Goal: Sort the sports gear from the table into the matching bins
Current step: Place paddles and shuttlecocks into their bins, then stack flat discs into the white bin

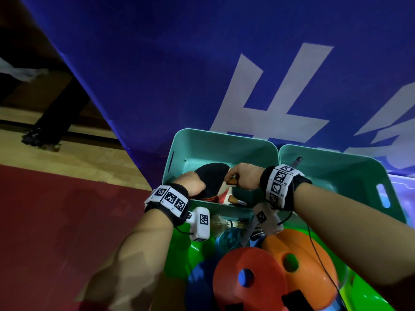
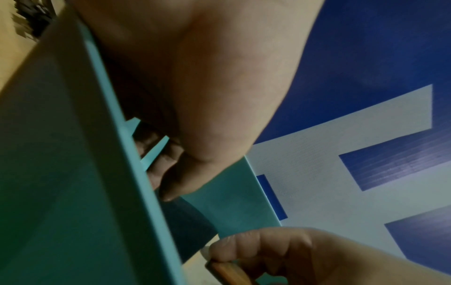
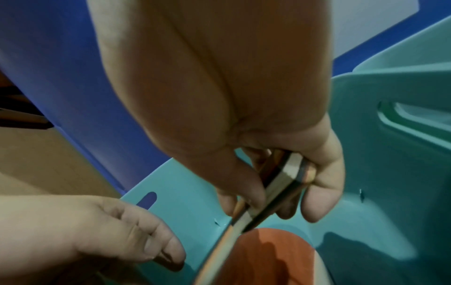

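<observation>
Right hand (image 1: 243, 176): gripping the paddle (image 1: 212, 178) handle, fingers curled.
Left hand (image 1: 190, 184): resting loosely uncurled against the paddle's black face.
Paddle: hanging inside the left teal bin (image 1: 202, 142), above another paddle (image 1: 224, 197).

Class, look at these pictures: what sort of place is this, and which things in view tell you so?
Probably a sports hall or gym: a wooden floor with a red court area, a big blue banner, and a teal bin holding table-tennis paddles.
</observation>
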